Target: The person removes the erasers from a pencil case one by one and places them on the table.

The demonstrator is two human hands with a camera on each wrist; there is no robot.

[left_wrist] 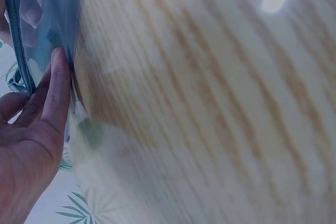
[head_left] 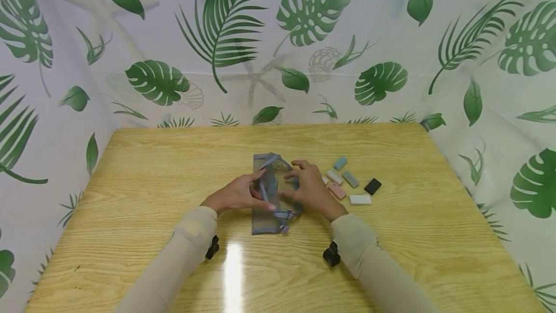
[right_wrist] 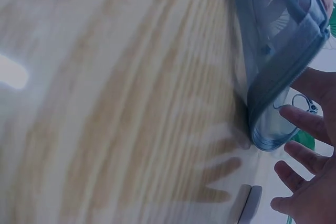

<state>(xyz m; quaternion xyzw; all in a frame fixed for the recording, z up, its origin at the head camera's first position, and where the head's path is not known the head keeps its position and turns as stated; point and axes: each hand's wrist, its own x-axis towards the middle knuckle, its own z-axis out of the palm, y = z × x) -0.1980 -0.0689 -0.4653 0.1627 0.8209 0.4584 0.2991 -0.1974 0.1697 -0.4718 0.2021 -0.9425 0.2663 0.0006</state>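
A blue-grey see-through mesh zip pouch (head_left: 263,223) lies on the table, its zipped mouth spread apart. My left hand (head_left: 234,193) grips the left edge of the mouth; in the left wrist view its fingers (left_wrist: 59,85) lie against the mesh wall. At the opposite edge is my right hand (head_left: 312,190), its fingers spread and loosely bent. The right wrist view shows those fingers (right_wrist: 304,121) beside the zipped rim, with nothing pinched between them. A ring (right_wrist: 302,103) shows by the fingertips.
Right of the pouch lie several small rectangular blocks: a light blue one (head_left: 340,163), a grey-blue one (head_left: 351,179), a pink one (head_left: 337,191), a white one (head_left: 360,200) and a black one (head_left: 372,186). A leaf-patterned cloth (head_left: 243,100) hangs behind the wooden table (head_left: 165,168).
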